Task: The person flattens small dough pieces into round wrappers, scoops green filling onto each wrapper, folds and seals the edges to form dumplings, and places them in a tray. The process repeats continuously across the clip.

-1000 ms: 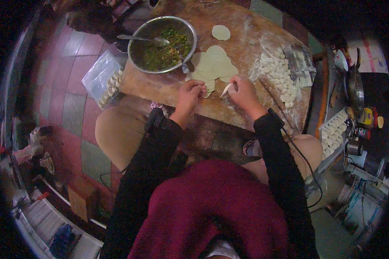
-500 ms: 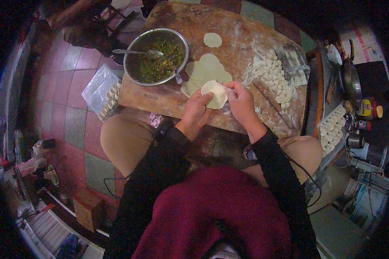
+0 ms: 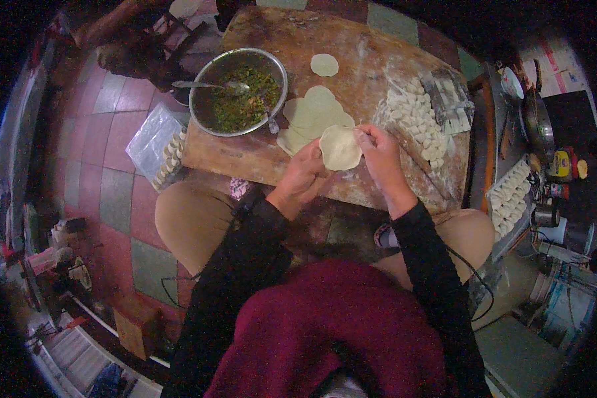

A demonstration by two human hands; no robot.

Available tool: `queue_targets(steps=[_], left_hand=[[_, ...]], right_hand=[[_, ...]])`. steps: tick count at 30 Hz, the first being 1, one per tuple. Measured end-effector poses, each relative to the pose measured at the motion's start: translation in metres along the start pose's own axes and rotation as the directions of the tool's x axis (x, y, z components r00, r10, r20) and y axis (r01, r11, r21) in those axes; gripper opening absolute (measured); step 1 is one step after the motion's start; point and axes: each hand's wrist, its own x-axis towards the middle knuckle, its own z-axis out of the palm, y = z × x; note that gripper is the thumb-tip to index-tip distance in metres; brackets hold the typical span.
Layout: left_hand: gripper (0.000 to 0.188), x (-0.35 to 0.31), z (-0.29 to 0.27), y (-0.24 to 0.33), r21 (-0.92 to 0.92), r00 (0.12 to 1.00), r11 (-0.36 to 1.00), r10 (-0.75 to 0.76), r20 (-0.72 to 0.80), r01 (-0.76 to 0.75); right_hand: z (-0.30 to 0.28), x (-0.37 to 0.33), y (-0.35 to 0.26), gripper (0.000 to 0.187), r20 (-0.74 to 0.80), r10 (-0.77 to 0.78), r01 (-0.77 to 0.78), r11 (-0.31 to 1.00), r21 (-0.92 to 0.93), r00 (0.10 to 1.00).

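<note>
Left hand point(image 3: 305, 174) and right hand point(image 3: 378, 149) together hold one round pale dough wrapper point(image 3: 340, 147) above the floured wooden worktop point(image 3: 371, 50), just beside the wrapper stack point(image 3: 312, 114). Metal bowl of green filling point(image 3: 239, 93) stands left.

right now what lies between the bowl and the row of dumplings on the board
In the head view, a stack of round wrappers lies between the bowl and the dumplings.
</note>
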Motion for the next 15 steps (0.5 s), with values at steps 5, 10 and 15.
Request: queue_targets(steps=[5, 10, 15], left_hand=[[0.043, -0.004, 0.006, 0.002, -0.298, 0.994, 0.953, -0.084, -0.069, 0.06], [0.041, 0.004, 0.006, -0.009, -0.204, 0.97, 0.978, -0.089, -0.228, 0.042], [0.037, 0.001, -0.006, -0.015, -0.226, 0.938, 0.973, -0.126, -0.322, 0.053]], right_hand=[[0.008, -0.002, -0.002, 0.016, 0.043, -0.013, 0.007, 0.99, 0.137, 0.999], [0.01, -0.009, -0.015, 0.016, -0.044, -0.127, 0.124, 0.99, -0.073, 0.991], [0.015, -0.02, -0.026, 0.017, 0.098, -0.157, 0.167, 0.981, -0.097, 0.983]])
